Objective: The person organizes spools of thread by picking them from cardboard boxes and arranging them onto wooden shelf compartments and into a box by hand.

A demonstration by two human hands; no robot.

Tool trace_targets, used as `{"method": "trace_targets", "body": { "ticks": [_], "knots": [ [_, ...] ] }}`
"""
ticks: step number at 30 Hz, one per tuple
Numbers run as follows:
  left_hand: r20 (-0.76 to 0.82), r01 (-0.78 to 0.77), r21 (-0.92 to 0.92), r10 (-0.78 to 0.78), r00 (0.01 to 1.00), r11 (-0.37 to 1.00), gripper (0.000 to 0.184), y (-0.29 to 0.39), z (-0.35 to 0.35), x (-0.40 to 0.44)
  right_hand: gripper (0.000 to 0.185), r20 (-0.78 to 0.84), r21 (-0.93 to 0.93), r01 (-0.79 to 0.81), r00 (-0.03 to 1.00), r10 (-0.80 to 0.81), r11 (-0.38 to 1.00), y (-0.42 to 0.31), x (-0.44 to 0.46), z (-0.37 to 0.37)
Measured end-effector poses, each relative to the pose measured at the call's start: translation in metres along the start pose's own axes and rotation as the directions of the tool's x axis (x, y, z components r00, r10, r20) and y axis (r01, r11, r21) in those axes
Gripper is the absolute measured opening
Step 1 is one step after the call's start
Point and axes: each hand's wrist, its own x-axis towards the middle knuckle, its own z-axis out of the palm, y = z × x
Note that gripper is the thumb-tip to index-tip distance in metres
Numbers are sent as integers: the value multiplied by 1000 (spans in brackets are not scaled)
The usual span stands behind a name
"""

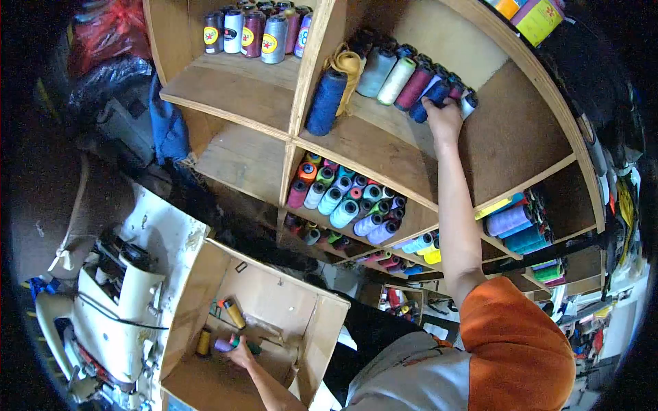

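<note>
My right hand (444,118) reaches up into a shelf compartment, its fingers closed round a dark blue thread spool (419,109). That spool stands at the front of a row, close to a maroon spool (413,85) and a pale green spool (396,82). Down in an open wooden box (322,342), my left hand (241,353) grips a purple thread spool (223,345). Something dark green (254,348) shows beside its fingers; I cannot tell whether it is held too. A yellow spool (234,314) and a brownish-yellow spool (203,342) lie near it.
Wooden shelf dividers (296,130) frame the compartments. A large navy spool (327,103) stands near a front edge, with several upright spools (274,41) to the left. Stacked cones (344,212) fill a lower compartment. A white sewing machine (113,322) sits left of the box.
</note>
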Motion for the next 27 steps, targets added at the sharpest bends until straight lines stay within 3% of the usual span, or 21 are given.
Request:
{"method": "trace_targets", "body": {
  "ticks": [1,2,5,6,8,9,10,11,12,13,14,15,16,18,20,22,23,24,25,26,27],
  "knots": [
    [-27,18,19,-18,999,1000,90,4,-3,-1,40,-15,12,14,1000,-14,1000,4,-2,3],
    [-36,144,200,-139,990,969,103,11,-9,2,36,-34,28,26,999,-25,999,7,-3,6],
    [-32,80,236,-75,997,968,114,48,-33,-25,35,40,36,61,997,-62,998,14,-9,4],
    [4,36,154,-37,999,987,108,63,-43,-38,52,76,24,-6,997,4,1000,22,-8,9],
    [95,-124,-251,152,984,960,97,75,-55,-51,51,1,65,50,999,-51,997,-10,-30,-20],
    [158,-139,-453,233,960,880,81,91,-65,-65,49,-33,79,116,993,-114,990,-22,-43,-31],
    [238,-53,-567,225,945,822,79,120,-86,-92,47,-68,84,177,983,-172,981,-34,-63,-46],
    [322,45,-661,228,919,749,76,160,-109,-127,40,63,183,201,974,-216,962,-58,-91,-72],
    [404,155,-732,240,883,663,74,193,-122,-157,34,436,253,17,891,-129,967,-83,-121,-98],
    [516,284,-771,298,803,570,71,216,-128,-179,39,413,545,193,786,-461,816,-71,-164,-87],
    [604,419,-776,363,709,472,68,233,-127,-198,48,750,494,24,494,-440,869,-108,-193,-139],
    [606,368,-774,433,667,515,68,246,-121,-211,61,846,522,-178,238,-478,834,-106,-221,-148],
    [606,312,-773,498,620,552,67,258,-115,-223,68,809,587,-209,188,-557,782,-116,-241,-162],
    [686,351,-725,577,443,592,72,299,-114,-267,65,662,694,94,308,-684,714,-119,-273,-173],
    [756,372,-654,548,358,659,71,310,-106,-281,59,657,610,151,454,-603,778,-122,-277,-186],
    [719,365,-676,682,134,640,78,295,-71,-259,54,661,606,106,483,-574,788,-117,-268,-193],
    [673,472,-657,739,15,588,89,303,-67,-259,54,726,618,-55,422,-543,784,-114,-257,-196],
    [659,505,-639,752,-30,580,97,308,-67,-261,55,783,600,-221,358,-509,769,-112,-249,-200],
    [691,539,-611,723,6,580,95,312,-62,-266,58,860,510,-483,301,-412,712,-112,-243,-205],
    [722,569,-582,691,34,580,95,316,-56,-271,58,895,423,-736,248,-370,529,-109,-238,-205],
    [772,635,-526,631,76,566,87,317,-54,-275,61,901,427,-793,338,-271,435,-107,-230,-207]
  ]
}}
